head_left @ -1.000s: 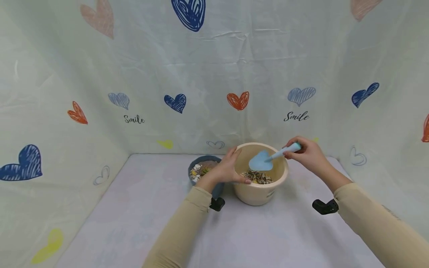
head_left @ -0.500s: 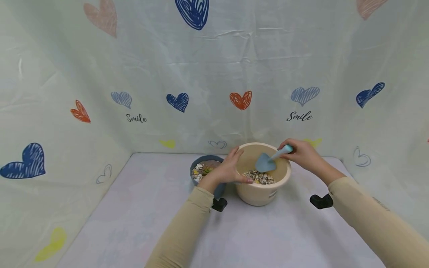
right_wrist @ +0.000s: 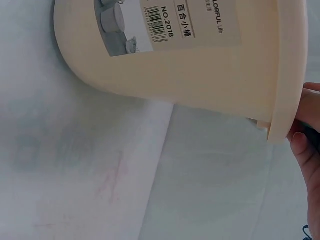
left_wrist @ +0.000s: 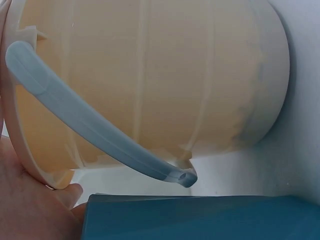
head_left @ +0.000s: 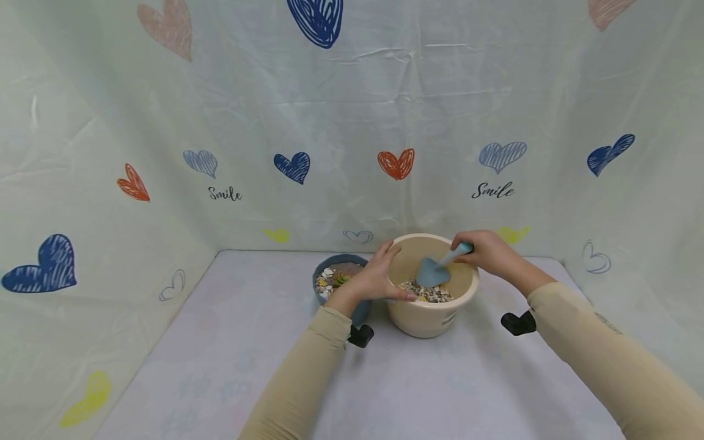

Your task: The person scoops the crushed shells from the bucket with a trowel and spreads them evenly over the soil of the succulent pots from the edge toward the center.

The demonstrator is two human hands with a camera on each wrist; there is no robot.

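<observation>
A cream plastic bucket [head_left: 420,322] stands on the table, holding a layer of mixed small pebbles [head_left: 437,294]. My left hand [head_left: 375,280] grips its left rim, thumb along the front and fingers spread toward the back. In my right hand [head_left: 484,247] is the handle of a light blue hand trowel [head_left: 431,274]; the blade points down into the bucket, its tip at the pebbles. The left wrist view has the bucket's grey carrying handle [left_wrist: 100,120] hanging down its side. At the right wrist, the right hand [right_wrist: 309,155] appears beside the rim, the trowel blade hidden behind the wall.
Close to the bucket's left side is a blue pot [head_left: 360,313] with a succulent [head_left: 341,278] and pale stones, partly covered by the left forearm. The white tabletop [head_left: 220,354] reaches back to a heart-printed curtain [head_left: 341,110]. A printed label [right_wrist: 175,22] faces the right wrist camera.
The right hand has moved left and slightly down, carrying the trowel from near the rim deeper into the bucket until its tip meets the pebbles. The left hand keeps its hold on the rim.
</observation>
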